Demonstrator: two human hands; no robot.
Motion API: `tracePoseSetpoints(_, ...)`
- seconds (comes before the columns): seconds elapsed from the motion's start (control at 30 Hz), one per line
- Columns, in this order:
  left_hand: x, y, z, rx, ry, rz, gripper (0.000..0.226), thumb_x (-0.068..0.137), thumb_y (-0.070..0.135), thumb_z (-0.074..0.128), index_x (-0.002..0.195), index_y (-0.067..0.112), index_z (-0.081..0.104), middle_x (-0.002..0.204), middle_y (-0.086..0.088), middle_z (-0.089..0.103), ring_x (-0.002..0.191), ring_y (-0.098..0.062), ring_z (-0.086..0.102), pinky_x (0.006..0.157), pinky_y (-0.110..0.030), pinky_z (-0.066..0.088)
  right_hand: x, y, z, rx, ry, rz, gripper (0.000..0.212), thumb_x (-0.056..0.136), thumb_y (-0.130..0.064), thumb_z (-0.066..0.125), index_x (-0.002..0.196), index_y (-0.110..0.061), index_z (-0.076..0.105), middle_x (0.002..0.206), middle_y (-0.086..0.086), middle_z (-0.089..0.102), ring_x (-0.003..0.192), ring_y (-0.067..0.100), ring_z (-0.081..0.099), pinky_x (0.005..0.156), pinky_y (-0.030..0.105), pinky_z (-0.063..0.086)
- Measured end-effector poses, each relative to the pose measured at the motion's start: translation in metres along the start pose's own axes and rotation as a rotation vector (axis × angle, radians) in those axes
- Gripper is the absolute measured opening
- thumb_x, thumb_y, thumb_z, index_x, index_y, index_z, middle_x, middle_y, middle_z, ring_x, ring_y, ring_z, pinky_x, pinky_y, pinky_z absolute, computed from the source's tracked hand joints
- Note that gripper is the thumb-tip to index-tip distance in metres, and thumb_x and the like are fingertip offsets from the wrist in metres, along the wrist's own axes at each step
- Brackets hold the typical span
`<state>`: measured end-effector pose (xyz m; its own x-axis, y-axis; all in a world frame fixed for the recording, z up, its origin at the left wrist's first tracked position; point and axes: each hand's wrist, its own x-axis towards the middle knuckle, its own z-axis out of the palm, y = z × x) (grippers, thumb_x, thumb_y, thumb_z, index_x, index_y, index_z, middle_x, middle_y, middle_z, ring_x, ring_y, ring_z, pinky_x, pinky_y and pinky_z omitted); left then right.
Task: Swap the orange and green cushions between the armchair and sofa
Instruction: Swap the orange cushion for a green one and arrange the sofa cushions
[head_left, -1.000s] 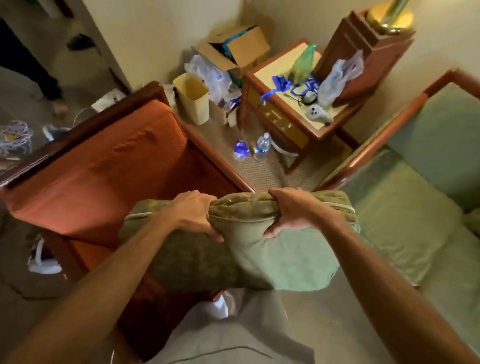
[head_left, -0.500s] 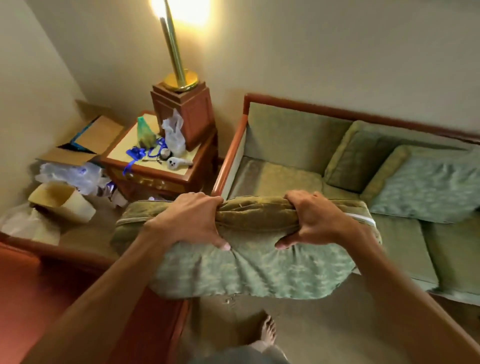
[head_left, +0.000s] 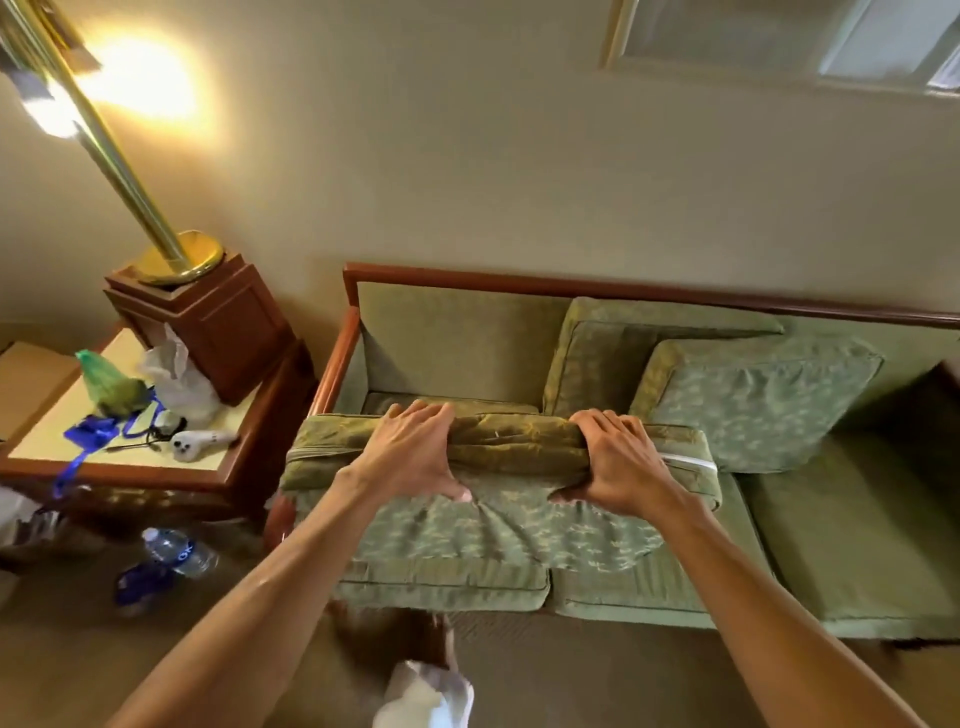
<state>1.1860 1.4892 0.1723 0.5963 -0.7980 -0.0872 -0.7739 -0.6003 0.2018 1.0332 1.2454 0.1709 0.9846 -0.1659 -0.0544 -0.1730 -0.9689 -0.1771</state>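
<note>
Both hands are clamped on the same green cushion (head_left: 498, 499) right in the middle of the frame, left hand (head_left: 415, 457) toward the left end of its top edge and right hand (head_left: 618, 462) toward the right end, fingers curled over the top and thumbs pressing into the patterned face. The cushion hangs from that grip in front of the sofa (head_left: 857, 540), its lower part draping over the front seat pads at centre. Can't tell for sure whether it's resting on the seat or just hovering against it.

Handling-wise it looks soft and floppy: the fabric bunches up into wrinkles under each thumb and the top edge folds over where it's squeezed. Bulky, but I'd guess pretty light, since two hands carry it by one edge without much sag. Nothing fragile or slippery about it, the woven cover gives plenty of bite. Holding it by the thick piped edge with hands spread apart seems the right call; one hand in the middle would probably let it fold in half.

Two more green cushions lean on the sofa back at centre right. A side table (head_left: 130, 457) with a lamp (head_left: 171, 254) sits at left, well clear. No orange cushion or armchair visible from here.
</note>
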Motion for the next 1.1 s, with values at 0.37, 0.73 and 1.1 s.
tracePoseSetpoints(0.37,0.157,-0.002,0.148,0.009,-0.209,-0.124,0.12,0.064,0.067,0.079,0.153,0.009,0.023,0.154,-0.006,0.036,0.142,-0.028,0.031,0.121,-0.044,0.016,0.083,0.119,0.119,-0.032,-0.335,0.346,0.103,0.076,-0.028,0.08,0.154,-0.021,0.013,0.158,0.003,0.024,0.147,0.024,0.02,0.117,0.052,0.02)
tracePoseSetpoints(0.73,0.21,0.029,0.149,0.036,-0.327,-0.282,0.135,0.065,0.053,0.085,0.157,0.016,-0.008,0.164,-0.019,0.001,0.151,-0.041,-0.003,0.119,-0.058,-0.012,0.076,0.231,0.113,0.162,-0.416,0.466,0.109,0.07,-0.009,0.076,0.152,-0.025,0.007,0.158,0.007,0.008,0.144,0.033,0.016,0.107,0.044,0.04)
tracePoseSetpoints(1.1,0.294,0.235,0.138,-0.062,-0.162,0.021,0.143,0.06,0.051,0.088,0.156,0.025,-0.014,0.148,-0.005,0.036,0.134,-0.029,0.036,0.119,-0.052,0.016,0.088,0.274,0.025,0.131,-0.327,0.182,0.089,0.063,-0.042,0.072,0.142,-0.027,0.033,0.129,-0.003,0.041,0.122,0.025,0.041,0.105,0.042,0.033)
